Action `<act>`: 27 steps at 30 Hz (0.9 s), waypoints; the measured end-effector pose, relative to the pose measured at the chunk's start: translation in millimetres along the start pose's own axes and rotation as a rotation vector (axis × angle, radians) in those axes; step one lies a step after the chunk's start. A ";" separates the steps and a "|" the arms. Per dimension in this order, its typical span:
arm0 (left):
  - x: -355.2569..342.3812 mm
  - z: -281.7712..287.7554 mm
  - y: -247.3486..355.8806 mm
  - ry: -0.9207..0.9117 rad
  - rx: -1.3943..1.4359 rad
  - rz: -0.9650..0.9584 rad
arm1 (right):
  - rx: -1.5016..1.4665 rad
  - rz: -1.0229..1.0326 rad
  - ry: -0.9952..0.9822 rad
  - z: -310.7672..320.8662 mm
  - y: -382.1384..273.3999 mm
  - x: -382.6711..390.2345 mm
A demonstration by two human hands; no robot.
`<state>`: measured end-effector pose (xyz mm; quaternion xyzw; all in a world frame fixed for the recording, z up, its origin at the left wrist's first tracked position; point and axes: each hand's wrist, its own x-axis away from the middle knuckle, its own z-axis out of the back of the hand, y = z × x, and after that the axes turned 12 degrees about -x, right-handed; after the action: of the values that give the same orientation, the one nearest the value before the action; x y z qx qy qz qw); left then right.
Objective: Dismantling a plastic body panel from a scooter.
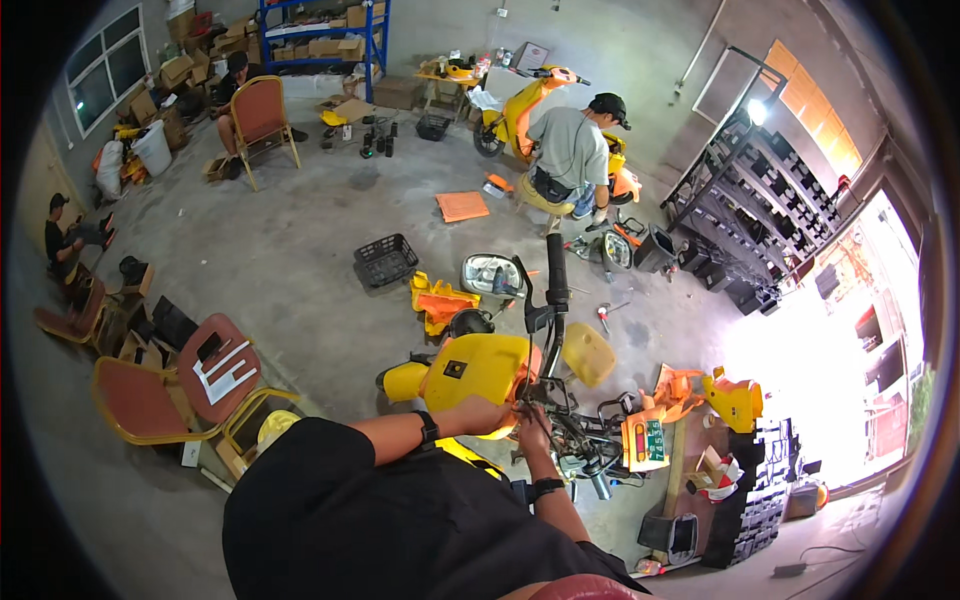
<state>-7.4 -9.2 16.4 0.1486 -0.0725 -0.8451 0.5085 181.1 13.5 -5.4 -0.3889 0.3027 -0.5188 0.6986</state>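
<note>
A partly stripped yellow scooter stands in front of me, its handlebar [557, 300] rising with a black grip and cables hanging from it. My left hand [478, 415] reaches in beside the yellow body panel [470, 375], fingertips pinched together at the steering stem. Close by on the right, my right hand [535, 432] has its fingers curled in among dark cables [528, 400] below the handlebar. The fingertips nearly meet, and what they grip is too small to make out. Bare metal parts and wiring [585, 435] lie exposed just right of my right hand.
A black crate [386, 261], a headlight [492, 274] and orange-yellow panels [440, 302] lie on the floor ahead. Another person [570, 150] sits by a second scooter [530, 110]. Chairs [218, 370] stand at left; loose panels [735, 400] and black stacked parts [765, 490] are at right.
</note>
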 end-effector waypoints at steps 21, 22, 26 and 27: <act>-0.2 -7.3 -5.9 0.082 -0.136 -0.090 | -0.252 -0.235 0.051 -9.5 14.4 2.3; -1.1 -6.4 -4.7 0.079 -0.137 -0.099 | -0.283 -0.267 0.051 -8.7 11.3 3.0; -6.8 -14.4 -3.3 0.093 -0.171 -0.083 | -0.318 -0.309 0.080 -9.5 17.9 4.8; -5.3 -20.3 -5.6 0.086 -0.178 -0.069 | -0.266 -0.289 0.037 -3.6 3.8 4.4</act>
<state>-3.1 -1.3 -3.4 0.1412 0.0300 -0.8579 0.4931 181.2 9.0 -10.5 -0.5076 0.3224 -0.5761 0.5536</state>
